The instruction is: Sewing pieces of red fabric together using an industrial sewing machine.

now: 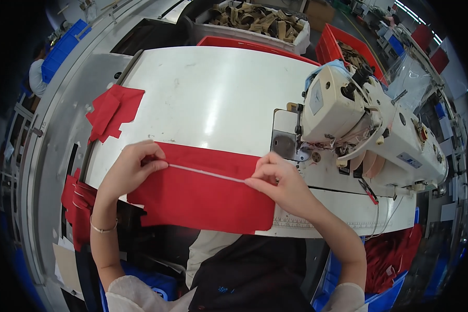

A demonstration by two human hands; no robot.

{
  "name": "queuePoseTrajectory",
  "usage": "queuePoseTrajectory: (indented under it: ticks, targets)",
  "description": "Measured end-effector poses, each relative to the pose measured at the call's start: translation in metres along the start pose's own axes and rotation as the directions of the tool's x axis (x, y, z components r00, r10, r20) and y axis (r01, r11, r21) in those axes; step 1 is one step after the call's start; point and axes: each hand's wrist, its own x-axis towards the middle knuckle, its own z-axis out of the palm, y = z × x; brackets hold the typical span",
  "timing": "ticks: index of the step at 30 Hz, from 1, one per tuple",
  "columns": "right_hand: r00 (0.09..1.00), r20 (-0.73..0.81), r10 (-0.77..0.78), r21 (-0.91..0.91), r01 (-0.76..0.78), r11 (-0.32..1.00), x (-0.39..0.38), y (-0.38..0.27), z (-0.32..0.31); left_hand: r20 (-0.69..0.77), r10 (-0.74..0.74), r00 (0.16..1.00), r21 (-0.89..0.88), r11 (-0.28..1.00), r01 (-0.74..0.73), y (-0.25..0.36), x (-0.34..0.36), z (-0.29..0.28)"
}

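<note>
Your left fingers (pixel 155 166) and right fingers (pixel 262 185) pinch a white cord (pixel 205 172). Red fabric (pixel 208 204) lies at the bench's (pixel 208 99) near edge.

left hand (pixel 133 169) and right hand (pixel 285 185) are pinching a thin white cord (pixel 206 172), holding it straight over a red fabric panel (pixel 203 204), sewing machine (pixel 330 110) just sitting off right

- White bin (pixel 304 39) heaped with brown strips (pixel 260 22), beyond the far edge of the surface (pixel 203 93)
- 1 red crate (pixel 326 46) to its right, brown pieces (pixel 351 53) inside
- Blue crate (pixel 62 51) at upper left, beside 1 person (pixel 37 78) in white
- Clear plastic sheet (pixel 411 79), upper right
- Red-handled tool (pixel 373 197), perhaps snips, on the surface
</note>
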Motion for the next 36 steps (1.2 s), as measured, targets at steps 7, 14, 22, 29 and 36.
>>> queuePoseTrajectory:
  ticks: [7,14,22,29,36]
  targets:
    - [0.998,-0.056,0.028,-0.275,-0.042,0.96,0.041,0.036,-0.003,0.073,0.308,0.949,0.291,0.903,-0.316,-0.019,0.064,0.04]
    - [0.995,-0.054,0.083,0.07,-0.079,0.994,-0.001,0.034,-0.008,0.329,0.49,0.807,-0.36,0.855,-0.372,0.04,0.094,0.106]
    - [0.95,-0.162,0.266,0.306,-0.207,0.929,-0.042,0.05,-0.02,0.38,0.553,0.742,-0.353,0.828,-0.436,0.071,0.11,0.134]
    - [0.928,-0.203,-0.312,-0.354,0.227,0.907,-0.041,0.054,-0.024,0.293,0.278,0.915,-0.584,0.809,-0.058,0.081,0.107,0.134]
    - [0.815,-0.034,-0.579,-0.49,0.491,0.721,-0.043,0.072,-0.028,0.421,0.378,0.825,-0.544,0.832,-0.104,0.08,0.101,0.129]
